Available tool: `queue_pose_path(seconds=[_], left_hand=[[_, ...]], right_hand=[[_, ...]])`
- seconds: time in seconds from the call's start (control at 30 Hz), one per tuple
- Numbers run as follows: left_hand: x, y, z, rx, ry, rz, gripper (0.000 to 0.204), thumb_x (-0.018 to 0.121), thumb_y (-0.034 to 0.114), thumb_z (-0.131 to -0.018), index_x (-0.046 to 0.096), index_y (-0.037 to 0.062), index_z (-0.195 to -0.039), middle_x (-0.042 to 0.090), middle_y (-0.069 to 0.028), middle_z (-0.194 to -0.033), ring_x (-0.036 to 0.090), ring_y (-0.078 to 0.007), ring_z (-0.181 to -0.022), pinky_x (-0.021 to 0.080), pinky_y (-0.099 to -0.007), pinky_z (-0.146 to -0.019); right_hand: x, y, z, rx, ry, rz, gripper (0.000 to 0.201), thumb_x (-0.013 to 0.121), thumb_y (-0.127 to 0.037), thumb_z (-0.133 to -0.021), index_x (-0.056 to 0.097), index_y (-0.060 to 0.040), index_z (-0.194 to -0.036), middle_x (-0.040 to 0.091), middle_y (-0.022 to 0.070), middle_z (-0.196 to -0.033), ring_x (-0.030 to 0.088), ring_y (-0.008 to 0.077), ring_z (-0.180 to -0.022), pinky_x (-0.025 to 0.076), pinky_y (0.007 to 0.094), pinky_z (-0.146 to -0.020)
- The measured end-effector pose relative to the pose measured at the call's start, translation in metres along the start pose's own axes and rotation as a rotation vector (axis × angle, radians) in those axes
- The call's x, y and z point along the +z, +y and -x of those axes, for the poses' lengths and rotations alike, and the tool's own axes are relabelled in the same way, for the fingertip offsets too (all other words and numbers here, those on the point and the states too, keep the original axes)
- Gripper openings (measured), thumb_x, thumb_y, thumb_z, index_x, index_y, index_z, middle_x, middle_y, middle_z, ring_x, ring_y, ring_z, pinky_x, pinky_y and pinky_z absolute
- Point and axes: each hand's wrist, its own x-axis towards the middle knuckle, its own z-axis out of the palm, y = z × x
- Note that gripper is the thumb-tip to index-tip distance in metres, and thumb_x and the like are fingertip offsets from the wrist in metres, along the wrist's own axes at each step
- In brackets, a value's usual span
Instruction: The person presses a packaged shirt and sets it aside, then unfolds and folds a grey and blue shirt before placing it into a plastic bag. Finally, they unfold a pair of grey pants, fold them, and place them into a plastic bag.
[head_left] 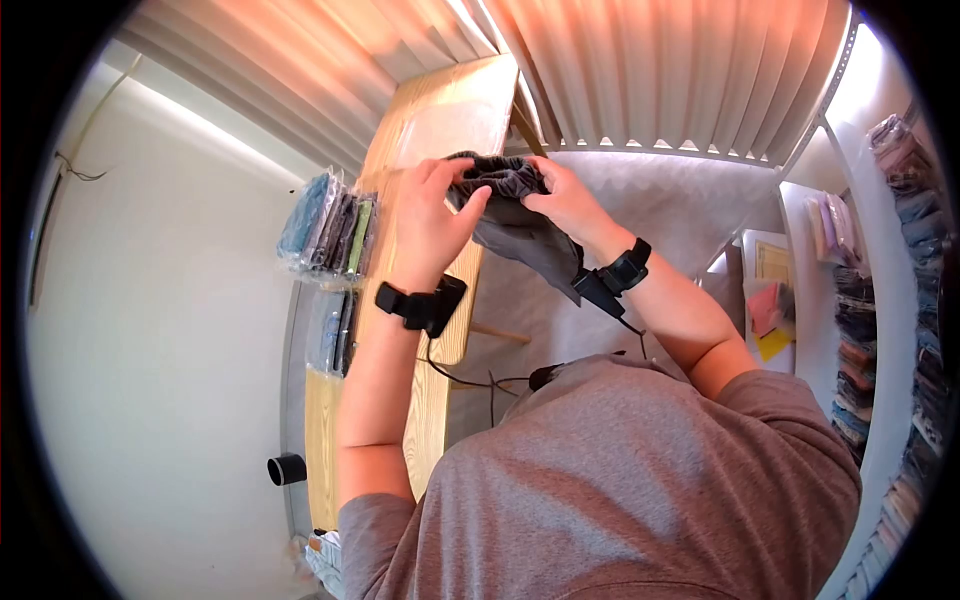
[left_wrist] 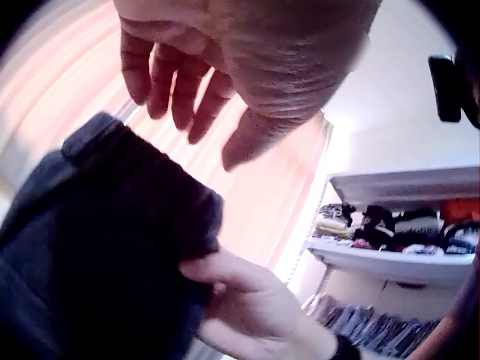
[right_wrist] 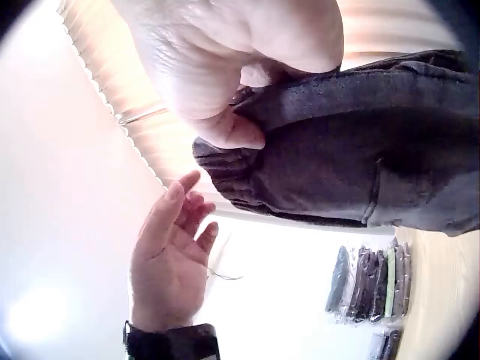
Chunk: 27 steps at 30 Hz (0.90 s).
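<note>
A dark grey pair of trousers (head_left: 525,240) with a gathered elastic waistband (right_wrist: 232,176) hangs in front of the person's chest. At one end of the waistband, the right hand (head_left: 570,205) pinches the cloth between thumb and fingers. The left hand (head_left: 432,220) is raised beside the other end, its fingers loosely spread. In the left wrist view a gap shows between the left hand (left_wrist: 247,60) and the trousers (left_wrist: 105,247). The right wrist view shows the right thumb (right_wrist: 236,133) pressed on the waistband's outer face. The trouser legs' lower part is hidden behind the right wrist strap.
A wooden table (head_left: 430,400) runs along the left side. Bagged folded garments (head_left: 330,225) stand on its left edge, with more bags (head_left: 330,330) nearer. A black cup-like object (head_left: 287,469) sits by the wall. Shelves of folded clothes (head_left: 915,230) line the right. Cables (head_left: 480,382) dangle from the wrist cameras.
</note>
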Motion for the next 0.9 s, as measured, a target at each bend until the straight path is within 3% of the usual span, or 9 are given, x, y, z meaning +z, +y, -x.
queue_pose_path(seconds=[0.03, 0.17, 0.23, 0.27, 0.4, 0.47, 0.57, 0.77, 0.9], left_hand=[[-0.003, -0.004, -0.002, 0.181, 0.055, -0.053, 0.046, 0.076, 0.015, -0.069, 0.061, 0.0021, -0.11, 0.063, -0.0151, -0.1, 0.061, -0.0262, -0.093, 0.047, -0.0346, -0.081], [-0.001, -0.011, 0.009, 0.247, -0.126, -0.185, 0.056, 0.078, 0.015, -0.065, 0.057, 0.0024, -0.115, 0.061, -0.0172, -0.105, 0.057, -0.0292, -0.102, 0.044, -0.0366, -0.088], [-0.002, -0.017, 0.014, 0.081, -0.402, -0.159, 0.057, 0.079, 0.017, -0.064, 0.056, 0.0028, -0.115, 0.062, -0.0173, -0.103, 0.059, -0.031, -0.097, 0.046, -0.0355, -0.085], [-0.001, -0.019, 0.016, -0.127, -0.541, 0.06, 0.051, 0.077, 0.017, -0.066, 0.058, 0.0021, -0.112, 0.064, -0.0175, -0.096, 0.06, -0.0324, -0.09, 0.047, -0.035, -0.08], [0.006, -0.023, 0.027, -0.159, -0.561, -0.016, 0.031, 0.073, 0.019, -0.069, 0.062, 0.0035, -0.094, 0.064, -0.0187, -0.083, 0.061, -0.0362, -0.08, 0.048, -0.0407, -0.071], [0.0, -0.015, 0.026, -0.183, -0.539, 0.009, 0.03, 0.072, 0.019, -0.07, 0.062, 0.0039, -0.094, 0.064, -0.0185, -0.083, 0.061, -0.0361, -0.08, 0.048, -0.0407, -0.071], [-0.016, -0.007, 0.023, -0.162, -0.483, 0.036, 0.026, 0.07, 0.019, -0.071, 0.062, 0.0053, -0.092, 0.064, -0.0181, -0.083, 0.061, -0.0363, -0.08, 0.048, -0.0409, -0.07], [-0.07, 0.009, 0.02, -0.204, -0.437, -0.093, 0.028, 0.071, 0.015, -0.07, 0.061, 0.0028, -0.093, 0.062, -0.0184, -0.079, 0.058, -0.0375, -0.078, 0.047, -0.0368, -0.067], [-0.108, 0.017, 0.024, -0.283, -0.4, -0.096, 0.03, 0.069, 0.005, -0.07, 0.059, -0.0017, -0.097, 0.061, -0.0143, -0.08, 0.058, -0.0218, -0.07, 0.047, -0.0293, -0.069]], right_hand=[[0.002, -0.001, 0.003, 0.023, -0.02, -0.012, 0.048, 0.052, 0.006, -0.073, 0.048, 0.0047, -0.12, 0.057, 0.009, -0.112, 0.053, 0.0152, -0.107, 0.038, 0.0271, -0.097], [0.009, 0.014, 0.009, 0.082, -0.077, -0.045, 0.046, 0.05, 0.007, -0.073, 0.048, 0.0049, -0.119, 0.056, 0.0092, -0.112, 0.052, 0.016, -0.109, 0.037, 0.0275, -0.098], [0.013, 0.012, 0.016, 0.13, -0.19, -0.07, 0.048, 0.046, 0.01, -0.07, 0.048, 0.0036, -0.118, 0.054, 0.0062, -0.112, 0.05, 0.0138, -0.11, 0.036, 0.0275, -0.1], [0.015, 0.012, 0.02, 0.11, -0.2, -0.051, 0.047, 0.045, 0.01, -0.07, 0.048, 0.0034, -0.117, 0.053, 0.0065, -0.113, 0.049, 0.0146, -0.11, 0.035, 0.0275, -0.1], [0.009, 0.027, 0.027, 0.073, -0.249, -0.043, 0.047, 0.049, 0.009, -0.072, 0.046, 0.0021, -0.119, 0.054, 0.0069, -0.113, 0.049, 0.0153, -0.111, 0.035, 0.0292, -0.101], [0.001, 0.026, 0.033, -0.044, -0.253, 0.1, 0.049, 0.057, 0.002, -0.073, 0.045, -0.001, -0.121, 0.054, 0.0081, -0.114, 0.05, 0.0167, -0.112, 0.036, 0.0323, -0.1], [-0.033, 0.041, 0.045, 0.1, -0.263, 0.28, 0.054, 0.063, -0.005, -0.072, 0.046, -0.0042, -0.123, 0.057, 0.0083, -0.115, 0.052, 0.0195, -0.112, 0.037, 0.0356, -0.1], [-0.067, 0.105, 0.085, 0.165, -0.3, 0.523, 0.057, 0.07, -0.015, -0.07, 0.046, -0.0066, -0.121, 0.055, 0.0084, -0.119, 0.049, 0.024, -0.117, 0.035, 0.0367, -0.101], [-0.049, 0.151, 0.104, 0.109, -0.181, 0.619, 0.066, 0.076, -0.018, -0.065, 0.045, -0.0053, -0.122, 0.049, 0.0136, -0.127, 0.045, 0.0304, -0.12, 0.033, 0.0363, -0.104]])
